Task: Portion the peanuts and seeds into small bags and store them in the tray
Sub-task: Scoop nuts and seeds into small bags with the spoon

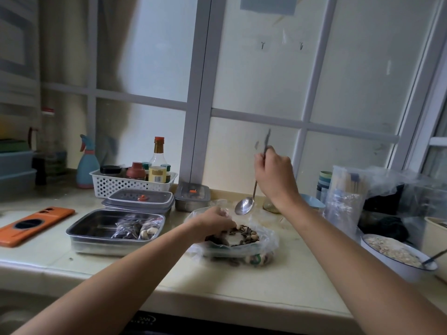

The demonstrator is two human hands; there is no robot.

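A clear plastic bag (263, 243) of peanuts and dark seeds (244, 234) lies on the counter in the middle. My left hand (212, 221) rests on its left rim, fingers curled on the plastic among the seeds. My right hand (274, 174) is raised above and behind the bag, gripping the handle of a long metal spoon (244, 205) whose empty bowl hangs down just over the bag. To the left stands a steel tray (94, 228) with two filled small bags (137, 228) lying in its right half.
An orange phone (33, 224) lies at the far left. Behind the tray are stacked lidded containers (139, 200), a small steel box (192, 195) and a white basket of bottles (133, 180). A white bowl of peanuts (396, 253) and plastic bags (343, 201) stand at right.
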